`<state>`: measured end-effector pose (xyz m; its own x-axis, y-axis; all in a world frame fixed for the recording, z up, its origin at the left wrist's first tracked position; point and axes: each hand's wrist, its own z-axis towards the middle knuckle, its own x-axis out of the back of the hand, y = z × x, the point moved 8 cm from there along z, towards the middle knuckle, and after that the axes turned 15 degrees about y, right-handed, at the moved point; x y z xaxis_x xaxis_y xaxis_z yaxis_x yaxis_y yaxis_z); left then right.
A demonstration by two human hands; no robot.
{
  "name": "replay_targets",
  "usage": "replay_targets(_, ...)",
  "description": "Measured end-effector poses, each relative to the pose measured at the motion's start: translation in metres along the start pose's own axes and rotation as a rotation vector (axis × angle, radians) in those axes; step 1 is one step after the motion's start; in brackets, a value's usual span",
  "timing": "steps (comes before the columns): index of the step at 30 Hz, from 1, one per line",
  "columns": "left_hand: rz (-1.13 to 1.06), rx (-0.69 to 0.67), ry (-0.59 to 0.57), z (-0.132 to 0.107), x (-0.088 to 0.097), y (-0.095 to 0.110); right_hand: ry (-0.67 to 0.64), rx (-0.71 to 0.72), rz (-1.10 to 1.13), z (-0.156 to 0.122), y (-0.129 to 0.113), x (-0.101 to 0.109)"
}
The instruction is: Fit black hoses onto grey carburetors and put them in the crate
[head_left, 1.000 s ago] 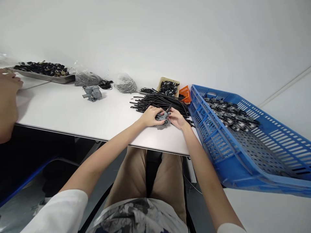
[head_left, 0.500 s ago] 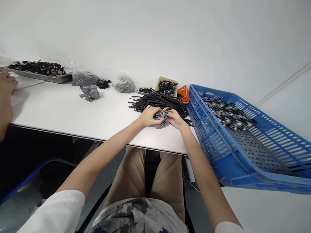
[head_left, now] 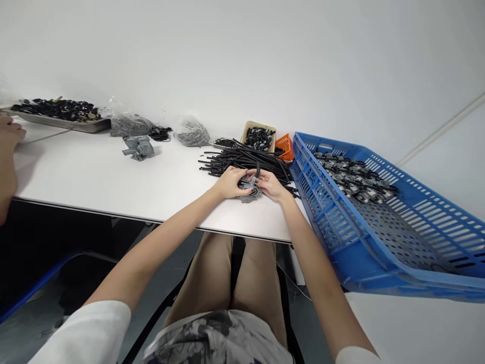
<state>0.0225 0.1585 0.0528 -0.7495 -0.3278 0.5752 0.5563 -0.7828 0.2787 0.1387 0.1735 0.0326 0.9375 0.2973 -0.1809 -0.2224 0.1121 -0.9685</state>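
Note:
Both my hands meet over a small grey metal part (head_left: 249,190) resting on the white table (head_left: 113,177) near its front edge. My left hand (head_left: 229,182) is closed round the part's left side. My right hand (head_left: 270,183) is closed on the part's right side, its fingers pinching a short black rubber tube (head_left: 258,171) that stands up from the part. Just behind my hands lies a pile of black tubes (head_left: 250,159).
A blue slatted crate (head_left: 379,227) at the right holds several grey parts (head_left: 356,177). Behind the tubes are a beige box of black rings (head_left: 259,135) and an orange basket (head_left: 286,145). A loose grey part (head_left: 138,147), bags and a metal tray (head_left: 56,117) lie left; another person's hand (head_left: 9,151) is at the far left.
My hands stayed on the grey part; the black tube in my right fingers now stands more upright on it. The view shifted slightly.

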Motion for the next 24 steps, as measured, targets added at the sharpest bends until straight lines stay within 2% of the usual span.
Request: replay_targets(24,0.005,-0.024,0.007,-0.0003,0.0019,-0.0011,0.041,0.018,-0.009,0.0006,0.0009,0.0055)
